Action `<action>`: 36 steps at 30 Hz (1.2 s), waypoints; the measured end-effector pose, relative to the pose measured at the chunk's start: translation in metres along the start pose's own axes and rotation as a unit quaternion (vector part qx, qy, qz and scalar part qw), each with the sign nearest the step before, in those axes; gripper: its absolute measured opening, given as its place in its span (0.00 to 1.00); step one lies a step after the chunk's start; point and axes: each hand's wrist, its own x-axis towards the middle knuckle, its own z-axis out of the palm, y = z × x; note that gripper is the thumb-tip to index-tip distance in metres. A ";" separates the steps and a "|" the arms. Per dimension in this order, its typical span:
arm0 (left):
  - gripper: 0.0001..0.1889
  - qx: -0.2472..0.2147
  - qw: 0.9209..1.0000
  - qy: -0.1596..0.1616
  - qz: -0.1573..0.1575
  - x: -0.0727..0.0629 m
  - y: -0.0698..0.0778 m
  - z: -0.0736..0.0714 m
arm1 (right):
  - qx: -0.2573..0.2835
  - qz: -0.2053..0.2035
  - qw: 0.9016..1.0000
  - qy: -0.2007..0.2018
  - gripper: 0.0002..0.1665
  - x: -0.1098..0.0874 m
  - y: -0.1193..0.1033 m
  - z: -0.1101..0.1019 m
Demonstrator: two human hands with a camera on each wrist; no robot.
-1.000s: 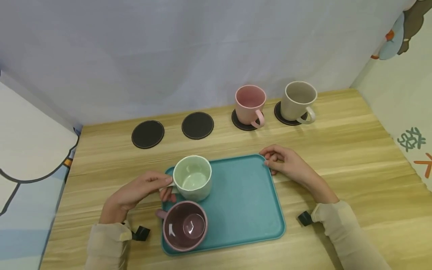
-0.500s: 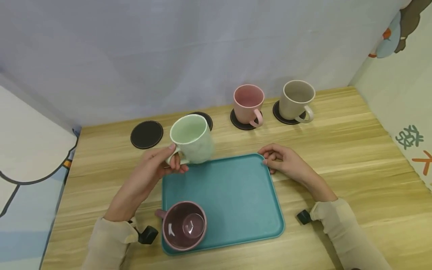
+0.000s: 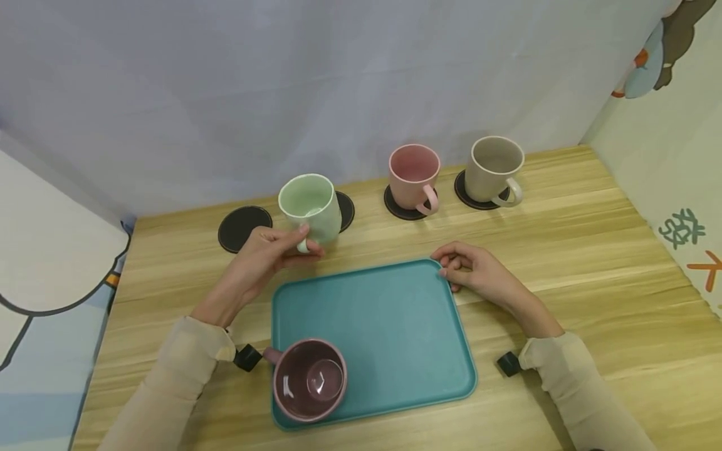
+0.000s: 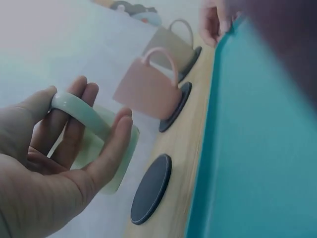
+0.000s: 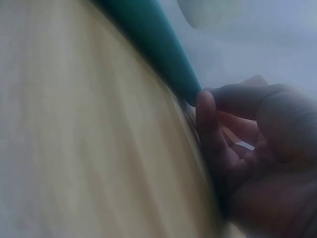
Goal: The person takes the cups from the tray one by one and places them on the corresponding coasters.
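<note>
My left hand [image 3: 267,260] holds a pale green mug [image 3: 316,210] by its handle, thumb on top and fingers through the loop. In the left wrist view the green mug [image 4: 101,144] hangs above the table, apart from the black coaster [image 4: 152,189]. At the far right corner of the teal tray [image 3: 395,332], my right hand [image 3: 476,272] pinches the rim between thumb and fingers. The right wrist view shows the thumb at the tray's edge [image 5: 158,49]. A mauve mug [image 3: 310,380] stands on the tray's near left corner, its handle pointing left.
Along the back, a pink mug [image 3: 414,178] and a beige mug [image 3: 495,169] stand on black coasters. Another black coaster [image 3: 244,228] lies at the back left, and one [image 3: 345,212] is partly hidden behind the green mug. A pale cloth [image 3: 254,94] hangs behind the table.
My left hand has lifted the green mug off the tray and carried it back toward the coasters. The right hand stays at the tray corner, and the mauve mug has not moved.
</note>
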 end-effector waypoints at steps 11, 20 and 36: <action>0.21 0.068 0.998 0.004 -0.012 0.026 0.010 -0.014 | 0.003 0.003 1.000 -0.002 0.20 0.000 -0.001 -0.001; 0.24 0.075 0.997 0.000 -0.025 0.054 -0.001 -0.012 | 0.005 0.001 1.000 -0.002 0.19 0.000 0.000 -0.001; 0.20 -0.005 0.998 0.045 -0.045 0.063 -0.016 -0.006 | 0.008 -0.006 1.000 -0.001 0.20 0.000 0.002 -0.001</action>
